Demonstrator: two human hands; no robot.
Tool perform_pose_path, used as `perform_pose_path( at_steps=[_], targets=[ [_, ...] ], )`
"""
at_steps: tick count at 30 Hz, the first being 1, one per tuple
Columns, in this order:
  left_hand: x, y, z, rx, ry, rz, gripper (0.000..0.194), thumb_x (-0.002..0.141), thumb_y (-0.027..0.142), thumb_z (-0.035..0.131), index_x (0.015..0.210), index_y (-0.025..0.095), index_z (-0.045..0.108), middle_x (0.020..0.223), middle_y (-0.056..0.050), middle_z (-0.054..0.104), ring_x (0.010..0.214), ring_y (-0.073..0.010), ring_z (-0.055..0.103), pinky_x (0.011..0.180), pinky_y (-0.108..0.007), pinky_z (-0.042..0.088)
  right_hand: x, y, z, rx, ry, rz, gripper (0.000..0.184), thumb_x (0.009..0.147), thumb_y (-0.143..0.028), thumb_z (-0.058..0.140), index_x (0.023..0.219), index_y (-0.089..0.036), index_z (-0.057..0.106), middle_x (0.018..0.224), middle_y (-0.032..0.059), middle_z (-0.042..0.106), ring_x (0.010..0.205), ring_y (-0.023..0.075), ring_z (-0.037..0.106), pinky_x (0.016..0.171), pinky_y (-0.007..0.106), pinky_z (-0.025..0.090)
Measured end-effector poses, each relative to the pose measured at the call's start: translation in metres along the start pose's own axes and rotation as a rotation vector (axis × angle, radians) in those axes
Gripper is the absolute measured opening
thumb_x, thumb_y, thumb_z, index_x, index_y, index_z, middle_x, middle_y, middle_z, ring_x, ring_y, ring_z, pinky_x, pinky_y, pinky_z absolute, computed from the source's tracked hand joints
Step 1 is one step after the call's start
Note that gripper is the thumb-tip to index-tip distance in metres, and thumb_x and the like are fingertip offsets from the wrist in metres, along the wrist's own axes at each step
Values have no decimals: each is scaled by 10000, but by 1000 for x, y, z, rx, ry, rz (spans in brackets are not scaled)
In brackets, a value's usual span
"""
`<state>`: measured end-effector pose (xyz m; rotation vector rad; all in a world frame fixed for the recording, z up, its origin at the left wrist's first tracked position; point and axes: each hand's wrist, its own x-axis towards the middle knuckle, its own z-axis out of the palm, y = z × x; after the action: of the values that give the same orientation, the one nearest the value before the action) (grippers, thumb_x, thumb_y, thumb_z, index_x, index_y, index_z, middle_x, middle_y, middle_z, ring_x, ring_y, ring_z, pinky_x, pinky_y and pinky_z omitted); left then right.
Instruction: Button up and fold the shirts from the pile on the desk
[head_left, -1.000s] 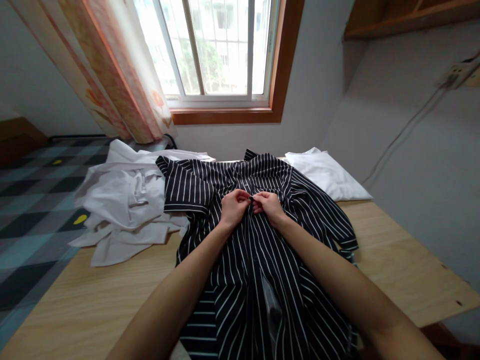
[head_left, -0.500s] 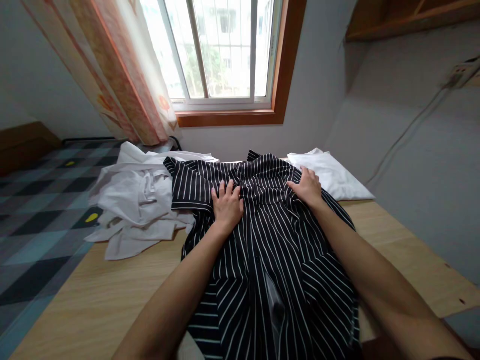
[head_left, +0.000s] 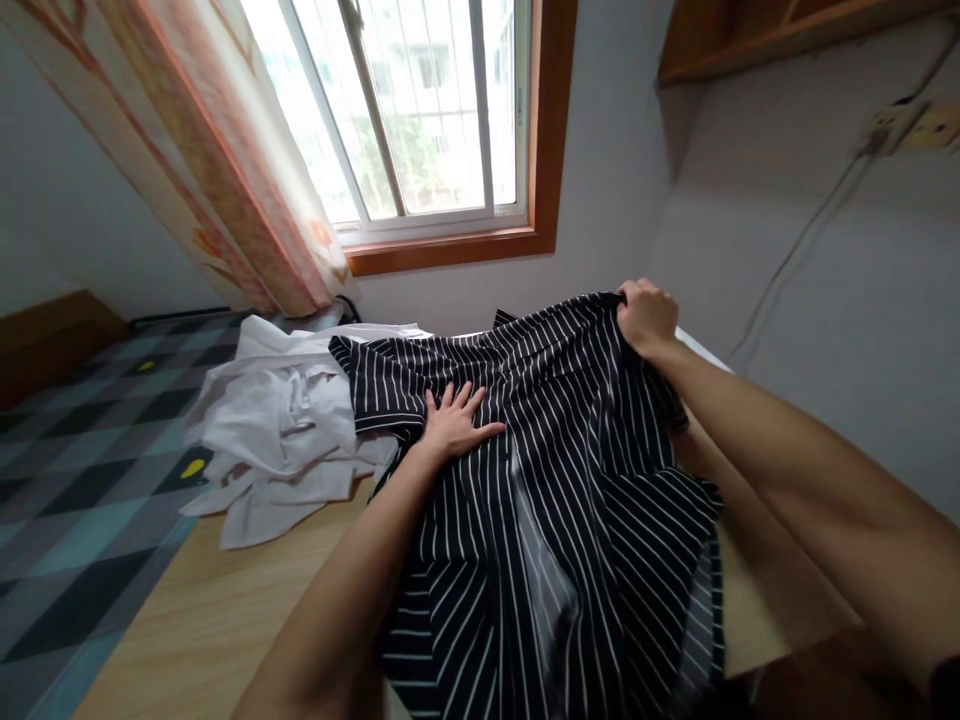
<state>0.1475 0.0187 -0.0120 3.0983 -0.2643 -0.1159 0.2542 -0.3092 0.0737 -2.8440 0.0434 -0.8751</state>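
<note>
A black shirt with white stripes (head_left: 555, 430) is spread over the wooden board, its lower end toward me. My left hand (head_left: 456, 422) lies flat on its upper left part, fingers spread. Gripping the shirt's upper right edge, my right hand (head_left: 649, 316) holds that side raised off the board, with the fabric stretched between the two hands. A short sleeve (head_left: 386, 395) lies out to the left. Down the front, a gap shows the shirt's greyish inner side.
Crumpled white clothes (head_left: 289, 425) lie left of the shirt on the wooden board (head_left: 202, 590). Beside it is a bed with a checked cover (head_left: 82, 510). A window (head_left: 420, 120) with a curtain (head_left: 255, 220) is behind. A cable (head_left: 795, 250) hangs on the right wall.
My right hand has closed on the shirt's upper right edge and lifted it up and to the right. My left hand still presses flat, thumb now spread wider. The view has tilted slightly.
</note>
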Motion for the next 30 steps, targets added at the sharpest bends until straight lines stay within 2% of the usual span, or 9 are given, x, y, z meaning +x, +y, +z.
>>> perform_pose_path(
  at_steps=[2,5,9,13,17,21,23,26,30],
  targets=[
    [4,-1,1,-2,-3,3,974,783,863,253,1551,265,221,1622,-67,118,1486,-373,31,1128,-665,-38,5,2,5,-60,-131,-24,337,935,-103,399,1190,-132,617,1171,181,606,977,286,607,829,402,451],
    [8,-2,2,-9,-9,-2,985,774,869,264,1553,269,208,1623,-73,108,1487,-368,45,1133,-657,-26,-10,-4,20,-133,-329,-72,350,910,-99,451,1231,-117,590,1217,197,582,1067,313,576,878,424,445],
    [9,-2,2,-16,-24,-8,971,784,859,258,1554,270,205,1624,-72,93,1487,-367,34,1138,-643,-38,-54,-23,27,-62,-308,-210,415,932,-224,504,1337,-137,525,1372,180,505,1239,333,473,992,468,405],
    [12,-3,-2,-48,-32,-2,894,841,800,267,1550,257,226,1623,-81,108,1491,-345,39,1153,-610,-34,-107,-44,1,145,-372,-512,496,972,-410,479,1414,-185,473,1490,128,416,1379,289,349,1117,471,314],
    [0,1,-12,-113,51,25,758,921,659,330,1515,188,323,1598,-130,224,1484,-314,143,1183,-517,125,-168,-55,-31,262,-508,-710,573,980,-517,434,1455,-197,440,1521,114,385,1413,274,315,1154,450,278],
    [-45,22,-21,-61,256,144,631,935,566,414,1407,152,478,1550,-135,346,1440,-291,283,1176,-436,214,-213,-53,-34,237,-629,-697,692,959,-605,409,1484,-154,398,1539,163,332,1434,311,271,1155,507,255],
    [-72,35,-19,-48,202,241,665,925,605,409,1436,181,441,1561,-106,335,1449,-279,268,1184,-454,194,-223,-50,-26,221,-626,-665,741,947,-621,419,1497,-128,366,1553,186,282,1447,325,226,1160,532,220],
    [-99,45,-8,-57,20,317,769,903,682,374,1504,205,331,1584,-82,278,1472,-277,207,1190,-490,153,-225,-49,-14,229,-582,-630,762,940,-627,423,1505,-120,345,1562,196,245,1455,322,200,1167,533,184],
    [-103,41,6,-78,-21,295,825,899,711,330,1538,194,253,1607,-82,194,1493,-270,124,1200,-485,79,-215,-51,-8,266,-556,-608,726,930,-603,469,1485,-144,386,1547,186,303,1447,317,233,1160,532,198]
  ],
)
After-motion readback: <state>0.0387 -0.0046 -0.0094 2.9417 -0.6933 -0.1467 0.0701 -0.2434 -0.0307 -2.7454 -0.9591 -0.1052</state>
